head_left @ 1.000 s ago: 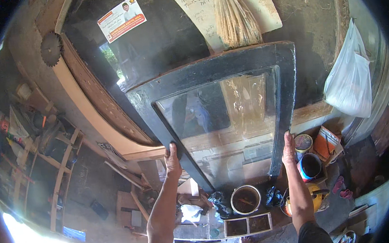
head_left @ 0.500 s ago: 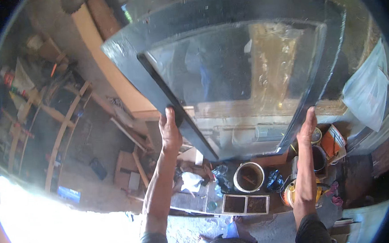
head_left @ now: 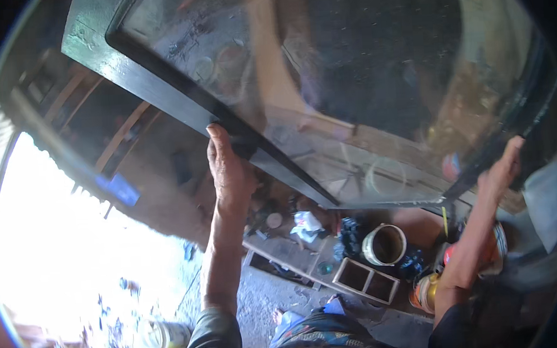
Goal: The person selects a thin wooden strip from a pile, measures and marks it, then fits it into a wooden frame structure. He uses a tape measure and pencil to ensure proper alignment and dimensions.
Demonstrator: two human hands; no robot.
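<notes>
A large glazed panel with a dark painted frame [head_left: 132, 74] is held up in front of me, its clear glass showing the workshop behind. My left hand [head_left: 228, 167] grips the left side of the frame, the thumb lying along its face and the fingers hidden behind it. On the opposite side, my right hand [head_left: 500, 172] is closed round the right edge of the frame, slightly blurred. The panel is tilted, and its top runs out of the picture. Its lower end hangs above a low bench [head_left: 287, 256].
On the bench are a whitish bucket [head_left: 370, 255], a small two-part wooden frame [head_left: 366, 281], a crumpled white bag [head_left: 306, 225] and black plastic. A yellow container [head_left: 424, 292] stands by my right forearm. Curved wooden pieces [head_left: 120, 136] lie to the left, near a bright opening.
The panel has come closer and appears larger, its top now beyond the upper edge. Both hands have moved apart in view, and my view has turned, showing more bright ground at left.
</notes>
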